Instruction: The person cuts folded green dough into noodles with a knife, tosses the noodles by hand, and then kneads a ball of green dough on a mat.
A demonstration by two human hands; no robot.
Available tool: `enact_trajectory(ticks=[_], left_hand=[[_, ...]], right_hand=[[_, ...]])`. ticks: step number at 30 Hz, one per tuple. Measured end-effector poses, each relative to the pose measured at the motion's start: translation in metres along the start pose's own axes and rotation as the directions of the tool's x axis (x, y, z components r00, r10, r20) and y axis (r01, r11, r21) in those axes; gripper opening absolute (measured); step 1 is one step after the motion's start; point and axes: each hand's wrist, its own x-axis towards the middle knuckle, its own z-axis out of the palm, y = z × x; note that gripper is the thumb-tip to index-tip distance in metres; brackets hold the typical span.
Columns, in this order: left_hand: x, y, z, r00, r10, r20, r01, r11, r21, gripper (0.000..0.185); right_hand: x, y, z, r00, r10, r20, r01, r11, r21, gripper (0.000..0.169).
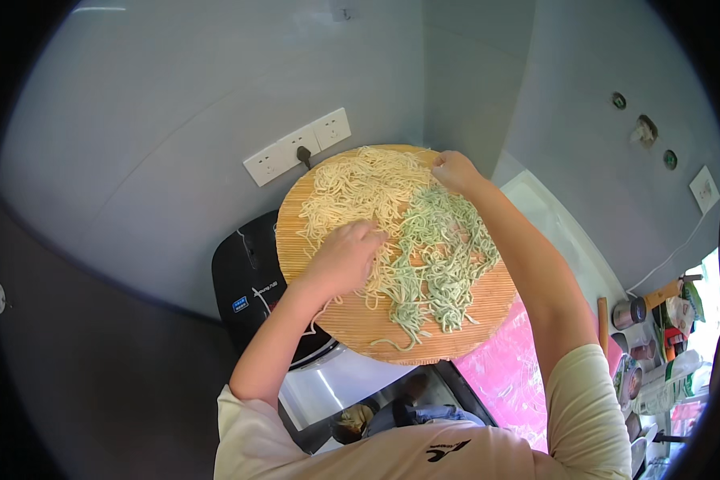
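Note:
A round slatted tray [486, 312], apparently of wood or bamboo, bears two heaps of fresh noodles. Pale yellow noodles [360, 186] cover its far left part; green noodles [450, 270] lie on the right, with some strands mixed where they meet. My left hand [345, 258] is over the near edge of the yellow heap, its fingers bent down among the strands; the fingertips are partly hidden. At the far right rim, my right hand [454, 171] has its fingers closed at the edge of the yellow noodles, with a thin strand by its fingertips. A few strands hang over the tray's near left rim.
Under the tray's left side is a black Joyoung cooking appliance [240, 270]. A wall socket strip [297, 147] with a black plug [303, 155] is just behind the tray. A pink floured mat [504, 372] lies at the right, with jars [629, 313] and packages beyond.

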Motion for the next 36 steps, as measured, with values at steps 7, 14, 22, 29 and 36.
enact_trajectory(ticks=[7, 14, 22, 29, 36], left_hand=[[0.102, -0.039, 0.048, 0.978, -0.123, 0.168, 0.100, 0.985, 0.139, 0.061], [0.183, -0.041, 0.084, 0.975, -0.140, 0.174, 0.114, 0.982, 0.152, 0.045], [0.223, -0.018, 0.090, 0.976, 0.215, 0.021, -0.216, 0.975, 0.049, 0.029], [0.259, -0.018, 0.111, 0.969, 0.046, 0.244, -0.070, 0.993, 0.093, 0.035], [0.243, -0.003, 0.094, 0.891, 0.102, 0.442, -0.115, 0.993, 0.003, 0.043]], right_hand=[[-0.115, 0.074, -0.023, 0.991, 0.061, -0.121, -0.057, 0.998, 0.041, 0.035], [-0.288, 0.182, -0.028, 0.958, 0.217, -0.185, -0.174, 0.959, 0.224, 0.034], [-0.484, 0.237, 0.001, 0.679, 0.697, -0.230, -0.529, 0.682, 0.506, 0.027], [-0.509, 0.203, 0.013, 0.597, 0.773, -0.214, -0.519, 0.575, 0.632, 0.027], [-0.516, 0.207, 0.004, 0.622, 0.748, -0.231, -0.498, 0.605, 0.621, 0.028]])
